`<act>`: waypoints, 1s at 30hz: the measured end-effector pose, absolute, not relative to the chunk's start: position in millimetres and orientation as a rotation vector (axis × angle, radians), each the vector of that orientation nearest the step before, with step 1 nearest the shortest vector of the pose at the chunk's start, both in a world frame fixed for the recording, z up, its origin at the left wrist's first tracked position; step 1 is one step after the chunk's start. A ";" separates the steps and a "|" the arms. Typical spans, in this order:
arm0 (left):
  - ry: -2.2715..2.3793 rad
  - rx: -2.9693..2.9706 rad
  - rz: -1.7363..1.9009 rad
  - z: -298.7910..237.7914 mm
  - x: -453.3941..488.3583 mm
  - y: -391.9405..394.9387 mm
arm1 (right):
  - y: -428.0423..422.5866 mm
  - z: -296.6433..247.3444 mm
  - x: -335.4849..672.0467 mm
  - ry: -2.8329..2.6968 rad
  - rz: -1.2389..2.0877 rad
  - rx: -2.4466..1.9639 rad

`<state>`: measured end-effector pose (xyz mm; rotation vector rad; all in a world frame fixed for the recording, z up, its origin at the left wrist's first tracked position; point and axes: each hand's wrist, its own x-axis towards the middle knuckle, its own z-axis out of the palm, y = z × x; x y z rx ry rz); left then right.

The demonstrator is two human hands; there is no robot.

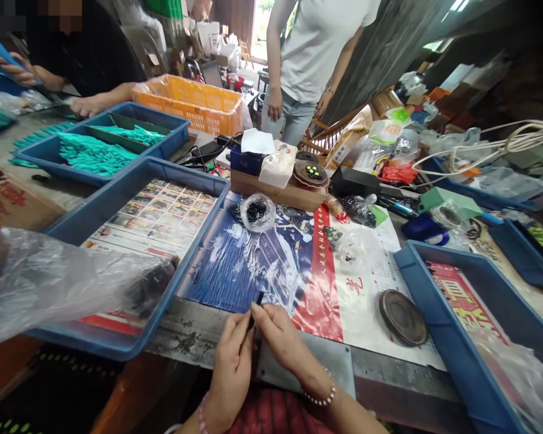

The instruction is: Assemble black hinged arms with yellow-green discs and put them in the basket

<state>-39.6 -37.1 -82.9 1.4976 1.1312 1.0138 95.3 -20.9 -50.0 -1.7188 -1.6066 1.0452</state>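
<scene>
My left hand (235, 367) and my right hand (280, 337) meet at the table's near edge, pinching a small black plastic piece (256, 307) between their fingertips. Its exact form is mostly hidden by my fingers. Beneath my right wrist lies a grey metal plate (303, 361). Just beyond my fingers spreads a printed paper poster (248, 265). A clear plastic bag of black pieces (256, 212) rests on that poster, out of reach of my fingertips. To my left, a large clear bag (67, 289) with dark contents droops over a blue plastic tray (131, 313).
A second blue tray (452, 337) stands at right, near a round metal disc (402, 316). Teal pieces fill a further blue tray (95, 154) at the back left, where a co-worker's hand (85, 105) rests. A standing person (308, 60) and an orange crate (190, 102) are behind.
</scene>
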 end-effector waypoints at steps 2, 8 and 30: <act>1.131 1.424 0.999 -81.9 -41.2 -36.0 | -20.2 -46.3 99.9 -1.625 1.173 -1.632; 1.036 0.597 0.988 -61.0 -38.3 -21.2 | -36.3 -41.1 99.1 -1.685 1.075 -1.532; 0.960 1.077 0.562 -60.8 -77.7 -5.2 | -54.9 -60.1 85.7 -1.610 1.443 -1.428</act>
